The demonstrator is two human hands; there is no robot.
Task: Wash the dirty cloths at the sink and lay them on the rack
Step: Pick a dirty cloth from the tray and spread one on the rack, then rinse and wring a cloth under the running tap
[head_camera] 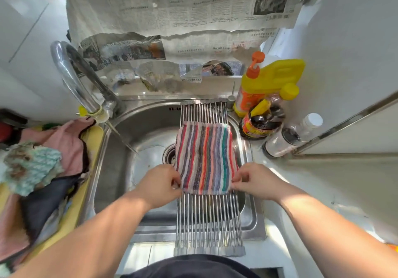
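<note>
Mid-frame on the rack: striped cloth lies flat. Left hand and right hand each pinch a near corner, grip clamped.

You have open passage down the left half of the stainless steel sink basin. The steel-rod roll-up rack, its middle under a multicoloured striped cloth, bars the right half. A curved chrome tap overhangs rear-left.
</note>
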